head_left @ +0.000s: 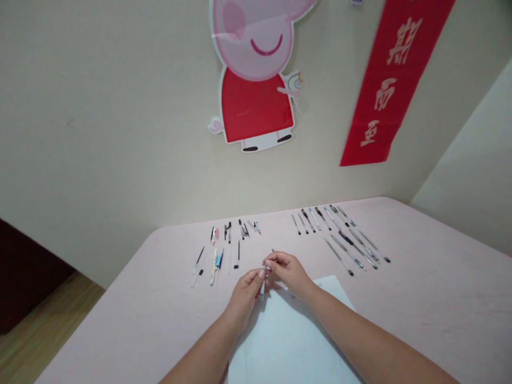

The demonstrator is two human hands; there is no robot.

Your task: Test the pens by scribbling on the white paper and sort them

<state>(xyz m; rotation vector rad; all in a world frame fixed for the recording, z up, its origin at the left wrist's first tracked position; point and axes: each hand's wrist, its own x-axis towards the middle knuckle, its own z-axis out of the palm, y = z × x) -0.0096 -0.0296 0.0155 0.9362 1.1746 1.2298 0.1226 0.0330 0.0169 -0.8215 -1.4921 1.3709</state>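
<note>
Over the far edge of a white paper sheet (288,341), both hands meet around a slim pen (262,290). My left hand (245,294) is closed, thumb and fingers pinching the pen's clear barrel, whose lower end pokes out below. My right hand (291,273) is closed as well, its fingertips pinched at the pen's upper end. A thin dark tip (273,250) sticks out just above the right fingers; what it belongs to is mostly hidden. Some small dark marks show on the paper under the right wrist.
Several pens (352,248) lie in two slanted rows at the right. Loose pen parts, caps and refills (244,229) sit in small groups at the left back, with a white marker (213,266) nearer. The pink-covered table (432,298) ends against a wall.
</note>
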